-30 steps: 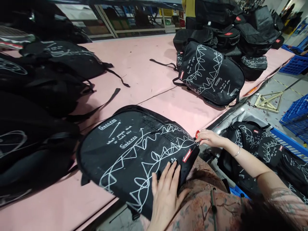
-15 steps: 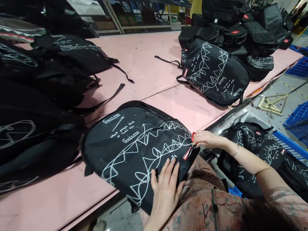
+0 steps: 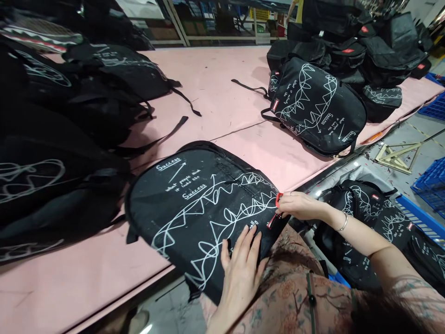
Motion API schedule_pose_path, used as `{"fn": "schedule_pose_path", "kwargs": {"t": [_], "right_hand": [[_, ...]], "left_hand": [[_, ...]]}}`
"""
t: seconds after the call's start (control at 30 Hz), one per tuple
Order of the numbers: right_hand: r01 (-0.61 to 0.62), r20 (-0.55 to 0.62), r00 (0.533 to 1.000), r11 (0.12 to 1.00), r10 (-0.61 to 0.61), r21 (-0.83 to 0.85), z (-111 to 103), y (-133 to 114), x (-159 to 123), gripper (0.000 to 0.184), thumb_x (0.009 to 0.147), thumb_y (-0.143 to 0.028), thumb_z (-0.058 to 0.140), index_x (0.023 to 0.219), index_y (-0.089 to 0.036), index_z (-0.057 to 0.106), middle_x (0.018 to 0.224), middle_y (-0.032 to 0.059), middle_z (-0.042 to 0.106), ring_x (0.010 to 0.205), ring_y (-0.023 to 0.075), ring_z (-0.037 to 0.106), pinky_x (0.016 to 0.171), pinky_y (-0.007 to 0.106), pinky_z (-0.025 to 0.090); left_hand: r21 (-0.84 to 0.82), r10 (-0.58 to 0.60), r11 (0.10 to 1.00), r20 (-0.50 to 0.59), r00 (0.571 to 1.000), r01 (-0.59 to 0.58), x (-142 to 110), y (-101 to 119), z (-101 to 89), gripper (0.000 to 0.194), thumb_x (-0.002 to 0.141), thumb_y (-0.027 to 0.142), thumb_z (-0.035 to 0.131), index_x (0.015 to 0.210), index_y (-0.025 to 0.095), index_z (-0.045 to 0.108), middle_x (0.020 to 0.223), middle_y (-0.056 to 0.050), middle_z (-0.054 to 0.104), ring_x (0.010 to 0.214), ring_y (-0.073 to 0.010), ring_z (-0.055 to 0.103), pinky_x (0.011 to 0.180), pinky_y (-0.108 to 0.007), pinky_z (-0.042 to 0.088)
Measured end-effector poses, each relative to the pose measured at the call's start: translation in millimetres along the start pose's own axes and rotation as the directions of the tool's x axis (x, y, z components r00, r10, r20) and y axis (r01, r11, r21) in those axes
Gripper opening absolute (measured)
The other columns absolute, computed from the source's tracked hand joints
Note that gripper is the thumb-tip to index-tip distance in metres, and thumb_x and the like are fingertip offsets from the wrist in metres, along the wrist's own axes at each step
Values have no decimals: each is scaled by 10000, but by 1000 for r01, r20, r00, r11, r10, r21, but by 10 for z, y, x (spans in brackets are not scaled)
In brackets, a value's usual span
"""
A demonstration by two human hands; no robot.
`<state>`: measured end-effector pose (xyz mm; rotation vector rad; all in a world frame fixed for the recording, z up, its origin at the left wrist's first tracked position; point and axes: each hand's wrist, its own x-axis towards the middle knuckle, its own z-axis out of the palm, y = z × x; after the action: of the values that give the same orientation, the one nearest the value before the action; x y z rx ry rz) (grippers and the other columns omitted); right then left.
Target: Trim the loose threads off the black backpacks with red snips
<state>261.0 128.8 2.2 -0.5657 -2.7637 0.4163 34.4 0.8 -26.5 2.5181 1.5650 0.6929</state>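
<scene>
A black backpack [image 3: 194, 208] printed with white scribbles and the word "Success" lies flat on the pink table [image 3: 222, 97], its near end hanging over the front edge. My left hand [image 3: 241, 271] rests open and flat on that near end, fingers spread. My right hand [image 3: 301, 206] is closed in a pinch at the bag's right edge, holding a small red-handled tool [image 3: 278, 200] close to the red label [image 3: 271, 221]. I cannot make out the tool's tip.
Black backpacks are heaped along the left [image 3: 62, 139]. Another printed backpack [image 3: 318, 106] lies at the right, with a stack [image 3: 358, 46] behind it. More bags [image 3: 375, 218] fill a bin below the table edge. Blue crates [image 3: 431, 181] stand on the floor.
My right hand has slid a little left along the bag's edge toward the red label. My left hand stays flat on the bag. The view has shifted slightly.
</scene>
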Motion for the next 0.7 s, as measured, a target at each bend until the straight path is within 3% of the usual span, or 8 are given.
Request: {"fn": "schedule_pose_path", "kwargs": {"t": [0.13,0.23,0.3,0.37,0.5,0.6,0.7], "right_hand": [[-13,-21,1000,1000,12,-6,17,-40,9,244,938,-181,369,878,-154,604,813,67,592,768,167,475,720,270,401],[-16,-77,997,993,25,120,49,-42,-11,253,945,-207,361,876,-156,599,793,68,602,773,162,502,740,275,413],[-57,-119,989,969,87,239,60,-4,-53,225,939,-254,403,869,-158,595,796,68,611,788,162,526,757,280,422],[-172,-127,965,922,228,347,43,66,-120,190,912,-292,472,863,-155,594,818,68,618,789,162,549,742,276,431],[-453,25,860,740,510,497,-64,250,-259,135,840,-266,570,848,-134,597,756,29,605,674,135,544,632,231,420],[-538,150,821,657,551,528,-132,350,-290,110,790,-228,600,809,-119,602,687,1,578,617,115,508,597,212,395],[-558,219,819,647,530,520,-161,389,-238,96,767,-206,603,808,-119,606,706,-2,580,635,112,505,600,205,387]], "left_hand": [[-32,-51,998,-9,999,51,-15,10,-1,433,824,164,494,1253,172,430,1291,-145,494,1252,-271,382,1069,-535,99],[-7,-22,1000,6,1000,22,-26,3,-1,440,825,154,488,1260,167,423,1296,-152,487,1255,-270,378,1070,-527,95],[-25,-36,999,-6,999,36,-32,1,4,413,828,161,484,1239,182,452,1291,-142,494,1249,-265,387,1072,-517,97],[-60,-65,996,-31,997,63,-38,1,16,375,834,171,478,1207,199,489,1278,-128,509,1241,-260,399,1074,-509,103],[-82,-57,995,-53,997,52,-56,-10,49,374,833,161,473,1202,213,501,1268,-121,520,1232,-257,409,1073,-514,98],[-88,-62,994,-42,997,58,-65,-26,58,382,828,160,480,1205,216,500,1265,-121,522,1233,-262,409,1072,-525,102],[-84,-62,995,-22,998,60,-70,-37,51,394,822,170,495,1214,216,494,1265,-122,522,1235,-265,407,1072,-533,114]]}}
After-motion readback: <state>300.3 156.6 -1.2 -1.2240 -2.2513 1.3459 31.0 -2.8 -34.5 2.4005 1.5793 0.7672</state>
